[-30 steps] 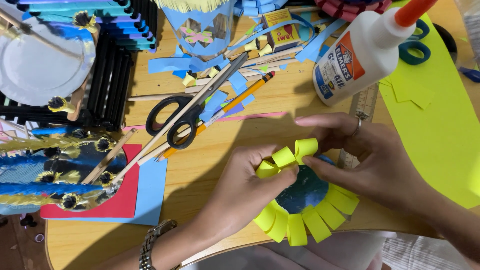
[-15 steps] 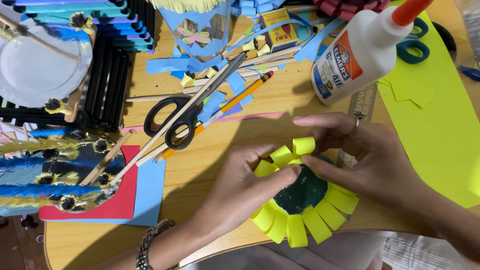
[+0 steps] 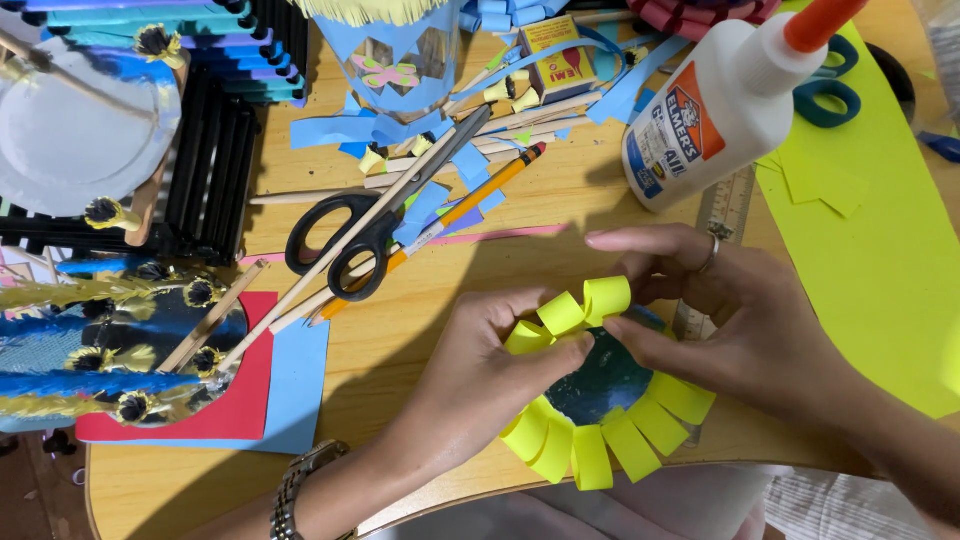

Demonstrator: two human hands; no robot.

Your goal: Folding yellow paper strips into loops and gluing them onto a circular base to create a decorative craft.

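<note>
- We see the left hand [image 3: 480, 365] resting on the wooden table [image 3: 400, 330], its fingers curled and its thumb pressed onto a yellow paper loop [image 3: 527, 337] at the rim of a dark blue disc [image 3: 605, 380].
- The right hand [image 3: 720, 310] reaches in from the right, with a ring on one finger; its thumb and forefinger pinch the neighbouring yellow loop [image 3: 606, 297] at the top of the disc.
- The disc lies at the table's near edge, between the two hands, with more yellow loops [image 3: 600, 445] fanned along its lower rim.
- Just above the right hand we find a white glue bottle [image 3: 715, 110] with an orange cap, lying tilted, and a wooden ruler [image 3: 722, 210] partly under the hand.
- A sheet of lime-green paper [image 3: 880, 260] lies to the right, with teal-handled scissors [image 3: 830, 90] at its top.
- To the left of the hands lie black-handled scissors [image 3: 345, 240], an orange pencil [image 3: 470, 205], wooden sticks and blue paper scraps [image 3: 340, 130].
- Further left are red paper [image 3: 250, 400] on blue paper and a white paper plate [image 3: 80, 140].
</note>
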